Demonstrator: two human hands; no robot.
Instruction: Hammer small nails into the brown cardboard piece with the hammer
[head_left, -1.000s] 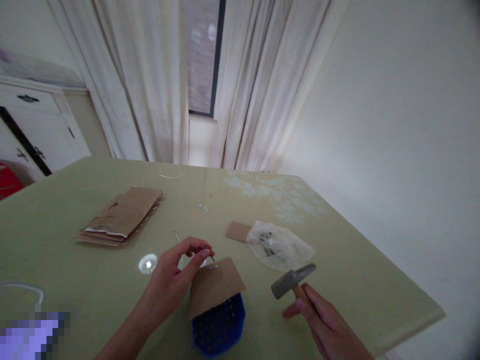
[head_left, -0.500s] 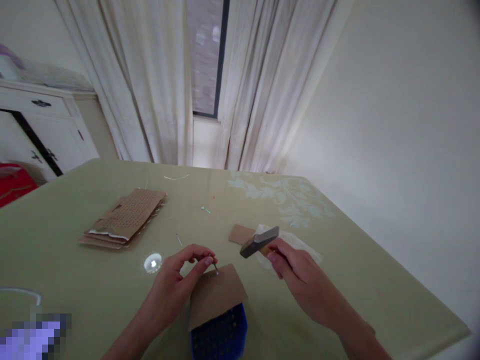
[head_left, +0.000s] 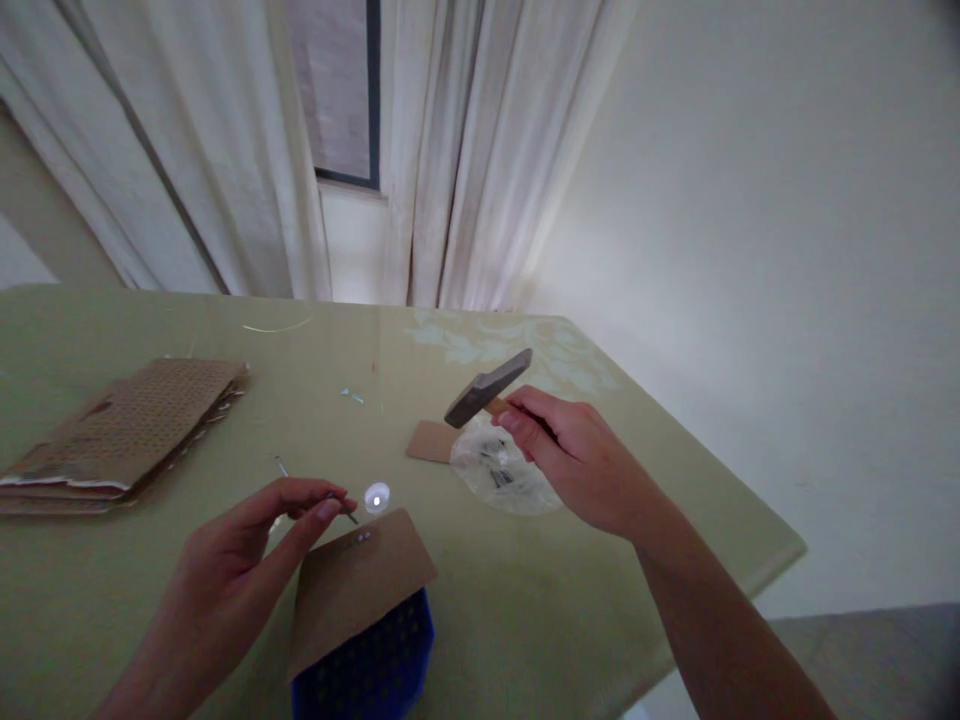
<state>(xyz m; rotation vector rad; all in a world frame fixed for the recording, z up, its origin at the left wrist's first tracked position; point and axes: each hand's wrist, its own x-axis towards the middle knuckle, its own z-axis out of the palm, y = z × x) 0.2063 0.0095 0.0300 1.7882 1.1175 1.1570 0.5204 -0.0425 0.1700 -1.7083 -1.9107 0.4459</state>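
My left hand (head_left: 240,560) pinches a thin nail (head_left: 346,512) between thumb and forefinger, tip down at the far edge of a brown cardboard piece (head_left: 358,582). That cardboard lies on top of a blue perforated block (head_left: 375,668). My right hand (head_left: 581,460) grips a hammer (head_left: 487,387) by its wooden handle. The grey head is raised above the table, to the right of the nail and apart from it.
A stack of perforated cardboard sheets (head_left: 112,432) lies at the left on the green table (head_left: 525,600). A clear plastic bag with small dark parts (head_left: 501,470) and a cardboard scrap (head_left: 431,440) lie under the hammer. A loose nail (head_left: 283,467) lies nearby. The table's edge runs close on the right.
My right hand has lifted the hammer up and to the left, from low beside the block to above the bag. The view has swung right. My left hand keeps the nail on the cardboard.
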